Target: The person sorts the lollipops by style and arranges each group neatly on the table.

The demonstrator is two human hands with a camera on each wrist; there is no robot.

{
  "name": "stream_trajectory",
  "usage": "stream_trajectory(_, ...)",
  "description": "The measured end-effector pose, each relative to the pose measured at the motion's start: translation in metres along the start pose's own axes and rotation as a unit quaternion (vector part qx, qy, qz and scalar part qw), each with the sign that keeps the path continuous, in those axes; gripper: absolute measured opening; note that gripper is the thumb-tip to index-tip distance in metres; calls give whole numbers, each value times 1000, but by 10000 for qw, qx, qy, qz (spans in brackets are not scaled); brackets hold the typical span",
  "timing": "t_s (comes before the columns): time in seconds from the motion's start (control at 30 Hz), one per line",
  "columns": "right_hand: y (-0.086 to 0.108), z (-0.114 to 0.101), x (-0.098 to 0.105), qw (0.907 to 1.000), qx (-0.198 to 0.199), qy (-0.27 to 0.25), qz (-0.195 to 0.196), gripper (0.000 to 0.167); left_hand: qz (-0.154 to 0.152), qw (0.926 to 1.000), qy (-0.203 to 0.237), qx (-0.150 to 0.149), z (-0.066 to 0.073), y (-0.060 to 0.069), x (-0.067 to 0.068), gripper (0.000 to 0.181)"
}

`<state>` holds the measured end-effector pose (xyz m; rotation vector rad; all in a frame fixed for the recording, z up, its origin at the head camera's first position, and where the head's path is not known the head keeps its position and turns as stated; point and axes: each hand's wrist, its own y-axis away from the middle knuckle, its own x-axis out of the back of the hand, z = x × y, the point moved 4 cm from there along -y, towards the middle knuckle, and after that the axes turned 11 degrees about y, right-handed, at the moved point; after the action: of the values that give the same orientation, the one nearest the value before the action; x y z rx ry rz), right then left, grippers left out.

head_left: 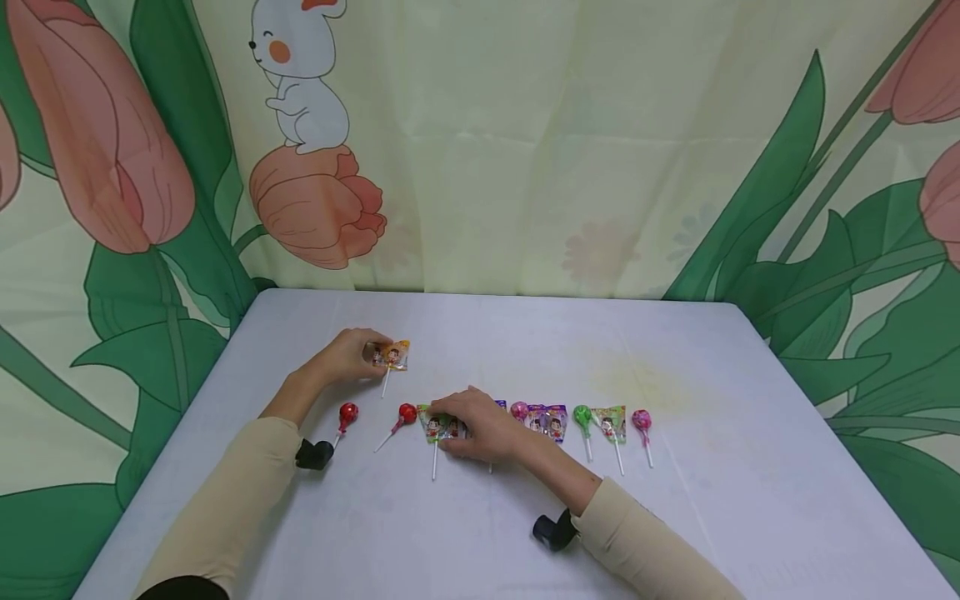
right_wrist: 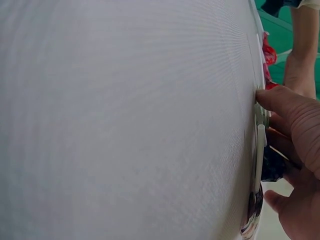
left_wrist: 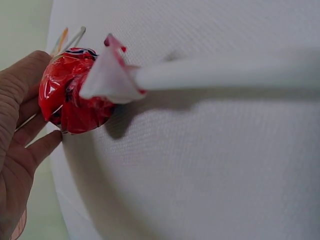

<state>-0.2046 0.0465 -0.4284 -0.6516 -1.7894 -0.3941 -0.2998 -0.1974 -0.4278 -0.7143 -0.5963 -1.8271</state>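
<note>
two red lollipops (head_left: 348,413) lie nearer you than your left hand (head_left: 356,354), more lollipops (head_left: 582,416) right of your right hand (head_left: 480,421). the left pinches an orange-wrapped lollipop (head_left: 397,356); the right, apart from it, holds a green-wrapped lollipop (head_left: 433,427) on the white table (head_left: 420,533).

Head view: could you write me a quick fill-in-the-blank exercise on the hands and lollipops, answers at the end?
1. The left hand touches a flat packet coloured ____.
2. Both round lollipops left of the row's first green packet are ____.
3. The hand over that green packet is the person's ____ hand.
4. Directly left of the other green packet lies a round lollipop coloured ____.

Missing words: orange; red; right; green.
</note>
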Motion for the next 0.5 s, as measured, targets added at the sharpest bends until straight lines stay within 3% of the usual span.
stream_trajectory(0.5,-5,-2,2,9998,96,194,-31,47,-14,10000,49,-31,0,1,0,52)
